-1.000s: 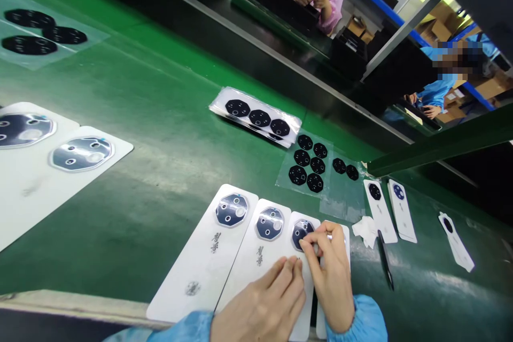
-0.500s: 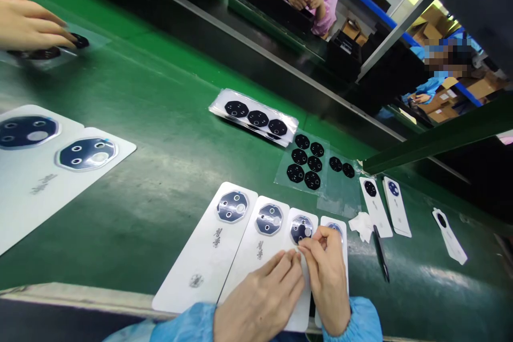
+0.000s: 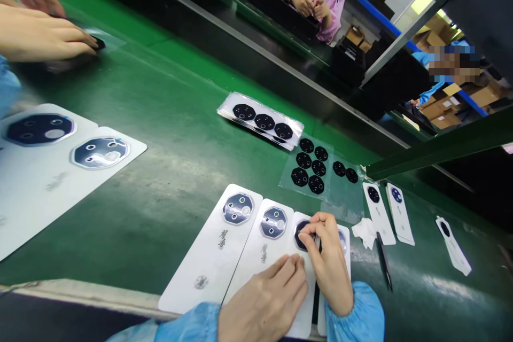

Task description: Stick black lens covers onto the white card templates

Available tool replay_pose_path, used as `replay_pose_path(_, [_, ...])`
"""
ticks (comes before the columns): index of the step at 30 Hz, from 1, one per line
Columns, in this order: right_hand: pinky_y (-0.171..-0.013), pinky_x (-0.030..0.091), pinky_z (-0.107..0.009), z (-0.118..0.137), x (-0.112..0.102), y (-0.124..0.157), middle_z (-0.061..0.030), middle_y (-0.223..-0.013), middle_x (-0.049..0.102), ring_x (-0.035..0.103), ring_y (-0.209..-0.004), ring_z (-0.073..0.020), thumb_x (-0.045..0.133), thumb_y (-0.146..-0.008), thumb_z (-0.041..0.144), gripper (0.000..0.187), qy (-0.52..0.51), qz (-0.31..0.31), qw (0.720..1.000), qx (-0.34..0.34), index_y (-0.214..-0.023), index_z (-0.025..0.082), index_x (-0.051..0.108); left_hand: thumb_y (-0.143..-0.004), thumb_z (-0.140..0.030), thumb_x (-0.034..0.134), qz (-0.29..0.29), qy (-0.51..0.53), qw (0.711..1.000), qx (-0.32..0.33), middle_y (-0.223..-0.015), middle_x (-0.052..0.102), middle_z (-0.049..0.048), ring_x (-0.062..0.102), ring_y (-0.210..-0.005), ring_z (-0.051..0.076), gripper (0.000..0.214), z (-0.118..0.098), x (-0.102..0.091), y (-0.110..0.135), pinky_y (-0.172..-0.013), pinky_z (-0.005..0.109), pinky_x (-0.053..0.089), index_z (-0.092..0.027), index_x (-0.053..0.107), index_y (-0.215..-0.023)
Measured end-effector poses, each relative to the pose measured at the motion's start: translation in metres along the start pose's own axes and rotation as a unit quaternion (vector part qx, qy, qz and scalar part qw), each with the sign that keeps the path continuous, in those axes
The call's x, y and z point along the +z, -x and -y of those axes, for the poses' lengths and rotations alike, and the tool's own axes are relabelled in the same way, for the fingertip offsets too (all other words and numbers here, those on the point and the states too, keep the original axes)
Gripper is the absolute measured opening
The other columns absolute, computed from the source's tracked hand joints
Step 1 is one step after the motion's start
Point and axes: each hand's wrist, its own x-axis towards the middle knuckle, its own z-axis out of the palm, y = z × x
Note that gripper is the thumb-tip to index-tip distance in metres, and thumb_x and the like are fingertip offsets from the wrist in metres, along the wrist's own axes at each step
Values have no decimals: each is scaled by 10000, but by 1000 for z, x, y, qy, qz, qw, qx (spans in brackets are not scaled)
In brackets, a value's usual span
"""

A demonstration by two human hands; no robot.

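Several white phone back covers (image 3: 216, 254) lie side by side at the near edge of the green belt (image 3: 168, 171), each with a dark octagonal camera window. My left hand (image 3: 266, 302) rests flat on the third cover, fingers together and stretched out. My right hand (image 3: 326, 256) has its fingers curled, with the fingertips pinched over that cover's octagonal window (image 3: 300, 232). Whether anything is in the pinch is too small to see. Both wrists are in light blue sleeves.
A clear sheet of black octagonal pieces (image 3: 310, 165) and a wrapped strip of three (image 3: 260, 120) lie behind the covers. A white wipe (image 3: 364, 230), a black pen (image 3: 383, 262) and more small covers (image 3: 379, 211) lie right. Another person's hands (image 3: 44, 37) work far left by two large covers (image 3: 60, 165).
My right fingertips moved from the cover's lower area up onto the octagonal window. The other person's hands came in at far left and reached further onto the belt.
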Motion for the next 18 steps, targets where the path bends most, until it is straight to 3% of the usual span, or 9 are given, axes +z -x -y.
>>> replay_pose_path(5, [-874,357,-409,-4,10,-4,-48,-961,400,436,-975,-219,422,-894,145,148,37,-57,998,-15,-789,205,507,-881,-30,285,7,-1,1000,6,-984,657,93,605,-930,197,329,0,-2,0,-921,321,397,-80,592,-990])
replay_pose_path(12, [-856,371,-395,-6,-1,-11,-36,-932,399,449,-955,-210,435,-909,225,120,13,-120,993,-11,-808,212,497,-873,6,265,13,-4,1000,8,-999,646,103,602,-935,184,339,0,-4,-1,-930,306,401,-69,575,-988])
replay_pose_path(18, [-755,378,-380,-2,9,5,-49,-940,430,424,-830,-207,451,-886,134,179,111,-73,988,-80,-779,219,567,-865,-12,306,9,17,1000,-6,-920,637,82,600,-876,188,281,1,-4,-4,-883,299,425,-99,564,-932])
